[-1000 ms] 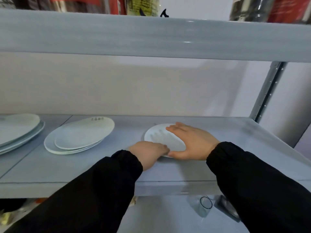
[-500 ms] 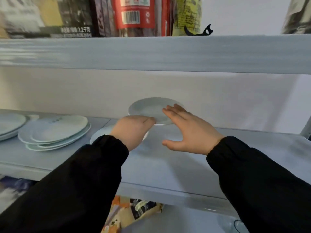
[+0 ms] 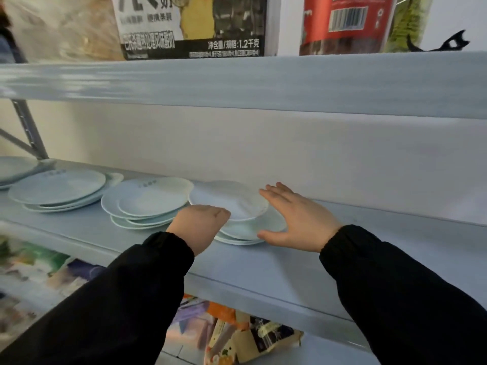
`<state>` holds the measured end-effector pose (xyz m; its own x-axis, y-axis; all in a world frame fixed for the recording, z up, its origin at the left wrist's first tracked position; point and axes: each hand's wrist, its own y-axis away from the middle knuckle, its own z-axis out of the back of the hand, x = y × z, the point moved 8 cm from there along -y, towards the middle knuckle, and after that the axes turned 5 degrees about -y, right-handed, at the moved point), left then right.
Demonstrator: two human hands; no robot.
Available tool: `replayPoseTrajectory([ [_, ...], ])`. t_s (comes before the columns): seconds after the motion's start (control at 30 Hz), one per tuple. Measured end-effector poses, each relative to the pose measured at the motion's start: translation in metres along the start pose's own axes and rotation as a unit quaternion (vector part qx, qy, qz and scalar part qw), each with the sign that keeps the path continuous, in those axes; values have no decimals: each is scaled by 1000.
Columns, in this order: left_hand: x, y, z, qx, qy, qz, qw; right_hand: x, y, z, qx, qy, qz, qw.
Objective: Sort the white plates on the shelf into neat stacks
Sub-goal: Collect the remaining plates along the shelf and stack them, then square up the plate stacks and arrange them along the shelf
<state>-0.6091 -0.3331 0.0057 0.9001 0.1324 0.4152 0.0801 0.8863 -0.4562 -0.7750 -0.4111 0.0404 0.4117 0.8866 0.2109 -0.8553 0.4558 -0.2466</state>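
Observation:
My left hand (image 3: 197,225) grips the near rim of a small white plate (image 3: 226,200), held just above a small stack of white plates (image 3: 253,230) on the pale shelf (image 3: 276,270). My right hand (image 3: 297,219) is spread flat, fingers straight, touching the right edge of the held plate and of the stack below. Left of this lies a loose stack of larger plates (image 3: 147,200), then another stack (image 3: 60,189), and a further plate (image 3: 13,168) at the far left edge.
The upper shelf board (image 3: 263,80) hangs low over the plates and carries food packages (image 3: 192,25) and a red-labelled jar (image 3: 345,22). A metal upright (image 3: 26,127) stands at the left. Packets (image 3: 250,335) lie below the shelf.
My left hand lifted the small plate off the shelf and carried it left, over a small stack. My right hand went along beside it. The view swung left, showing more stacks.

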Motion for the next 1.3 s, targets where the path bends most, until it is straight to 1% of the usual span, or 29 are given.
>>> replayPoseTrajectory([
  [0.1,-5,6,-8,-16,8,-35,999,-3,-6,-11,12,2,-16,1000],
  [0.2,-9,11,-17,-9,13,-59,998,-7,-8,-22,20,6,-27,999],
  [0.5,-8,13,-21,-12,22,-70,997,-9,-12,-33,24,13,-27,999],
  [0.8,-8,13,-17,3,22,-30,999,-12,-10,-34,23,11,-23,999],
  [1.07,-6,16,1,8,41,0,999,-11,-7,-30,27,2,-16,1000],
  [1.2,2,24,14,23,37,36,998,-9,-5,-27,23,-6,-4,1000],
  [1.3,9,33,30,19,29,71,997,-5,-2,-23,21,-13,10,1000],
])
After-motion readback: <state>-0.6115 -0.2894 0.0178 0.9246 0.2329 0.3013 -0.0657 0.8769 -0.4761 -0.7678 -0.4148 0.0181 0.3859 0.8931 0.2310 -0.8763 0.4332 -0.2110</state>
